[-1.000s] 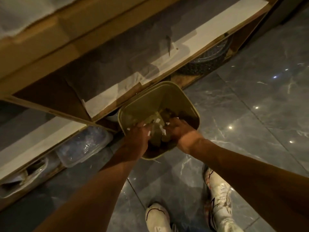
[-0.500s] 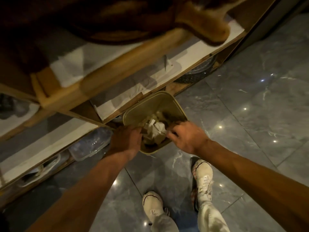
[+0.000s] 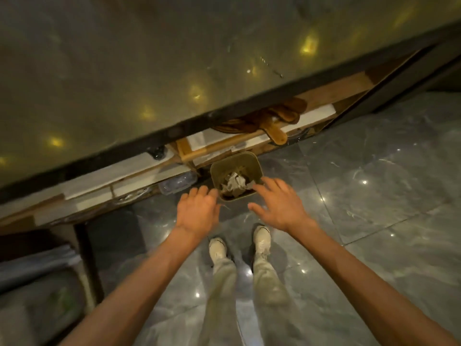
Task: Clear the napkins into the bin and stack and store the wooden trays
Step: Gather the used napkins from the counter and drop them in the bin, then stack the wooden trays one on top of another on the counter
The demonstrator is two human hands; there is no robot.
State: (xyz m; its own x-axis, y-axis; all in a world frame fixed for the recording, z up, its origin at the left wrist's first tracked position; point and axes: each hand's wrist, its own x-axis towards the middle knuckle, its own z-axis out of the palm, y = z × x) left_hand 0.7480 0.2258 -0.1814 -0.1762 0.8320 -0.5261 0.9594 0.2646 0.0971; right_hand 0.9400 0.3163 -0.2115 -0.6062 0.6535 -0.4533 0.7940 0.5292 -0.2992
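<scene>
A small olive bin [image 3: 239,159] stands on the floor against the counter's base, with crumpled white napkins [image 3: 234,183] lying inside it. My left hand [image 3: 197,212] hovers just left of the bin, fingers apart and empty. My right hand [image 3: 279,203] is spread over the bin's right front corner, also empty. Wooden trays with rounded handles [image 3: 277,118] lie stacked on the shelf under the counter, up and to the right of the bin.
A glossy stone countertop [image 3: 174,71] fills the upper view. Below it run wooden shelves lined with white paper [image 3: 119,171] and a clear plastic container [image 3: 177,183]. My two white shoes [image 3: 239,243] stand on grey marble floor [image 3: 374,196]. A dark cabinet sits at lower left.
Both hands have come up out of the bin and let go of the napkins, which now lie inside. My head has risen, bringing the countertop into view.
</scene>
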